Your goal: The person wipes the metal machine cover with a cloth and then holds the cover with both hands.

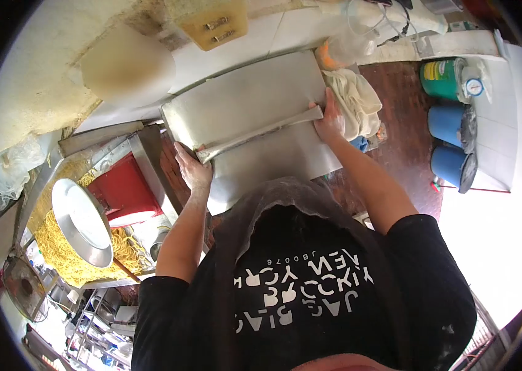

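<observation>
A long, narrow, dull metal strip lies slanted across a steel worktop, its right end higher in the view. My left hand is at its left end, thumb near the strip and fingers by the worktop's left edge. At the other end, my right hand grips with the thumb on the near side and fingers stretched along the far side. Whether the strip is loose or part of a larger metal piece, I cannot tell. Pale powder marks my left hand.
On the left, yellow noodles fill a tray, with a metal bowl and a red container over them. A cream cloth lies right of the worktop. Blue bins and a green bucket stand along the right wall.
</observation>
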{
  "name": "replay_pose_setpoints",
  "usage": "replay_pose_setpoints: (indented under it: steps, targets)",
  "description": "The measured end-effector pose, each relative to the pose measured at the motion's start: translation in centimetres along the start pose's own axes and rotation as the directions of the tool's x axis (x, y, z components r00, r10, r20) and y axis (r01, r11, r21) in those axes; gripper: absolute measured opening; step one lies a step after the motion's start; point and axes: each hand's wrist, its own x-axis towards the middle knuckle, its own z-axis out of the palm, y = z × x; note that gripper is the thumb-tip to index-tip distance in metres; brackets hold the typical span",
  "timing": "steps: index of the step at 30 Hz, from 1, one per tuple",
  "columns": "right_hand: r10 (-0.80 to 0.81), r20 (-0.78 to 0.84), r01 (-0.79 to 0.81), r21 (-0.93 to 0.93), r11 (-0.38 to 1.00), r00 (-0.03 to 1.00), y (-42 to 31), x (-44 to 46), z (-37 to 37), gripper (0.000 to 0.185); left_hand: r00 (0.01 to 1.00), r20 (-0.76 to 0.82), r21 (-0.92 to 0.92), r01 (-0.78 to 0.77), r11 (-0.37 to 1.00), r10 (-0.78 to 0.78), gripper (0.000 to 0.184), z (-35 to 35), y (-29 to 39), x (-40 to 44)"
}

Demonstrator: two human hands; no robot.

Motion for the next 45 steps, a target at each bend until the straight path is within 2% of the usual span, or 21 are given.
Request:
replay_pose_setpoints:
  steps: [5,7,10,16,19,22,25,37,45]
  targets:
    - [0.017,0.032,-0.017,-0.017,1.0,0.999,-0.2,-0.1,-0.5,0.09,0.999,0.019,-0.009,0.038,0.999,-0.037,0.094,-0.4,0.7,0.1]
    - [-0.007,0.002,0.007,-0.023,1.0,1.0,0.3,0.3,0.2,0.09,1.0,0.016,0.002,0.011,1.0,-0.011,0.093,-0.4,0.5,0.0]
    - [0.031,0.042,-0.029,-0.038,0.999,0.999,0.0,0.4,-0.2,0.09,0.999,-0.028,0.0,-0.038,0.999,0.038,0.093,0.4,-0.5,0.1]
    - [-0.017,-0.049,0.018,0.029,0.999,0.999,-0.1,0.1,-0.3,0.089,0.999,-0.045,-0.005,-0.007,1.0,0.007,0.093,-0.7,0.5,-0.2]
    - [0.093,0.083,-0.095,0.022,0.995,0.992,-1.3,0.3,-1.3,0.085,1.0,-0.01,0.024,0.028,0.999,-0.028,0.093,-0.7,0.8,-0.1]
    - [0.068,0.078,-0.069,0.008,0.998,0.995,-0.9,0.3,-1.1,0.086,0.999,-0.005,0.029,0.036,0.999,-0.035,0.094,-0.6,0.9,0.0]
    - [-0.026,-0.033,0.024,-0.044,0.999,0.999,0.2,0.3,0.1,0.091,1.0,0.005,0.037,0.025,0.999,-0.025,0.096,-0.7,1.1,0.2]
    - [0.037,0.021,-0.036,-0.033,0.999,0.999,-0.3,0.3,-0.3,0.09,1.0,-0.024,0.009,0.002,1.0,-0.002,0.095,-0.4,0.5,0.1]
    - [-0.006,-0.021,0.005,-0.065,0.998,1.0,-0.2,0.3,0.1,0.09,1.0,-0.014,0.001,0.005,1.0,-0.005,0.094,-0.5,0.6,0.1]
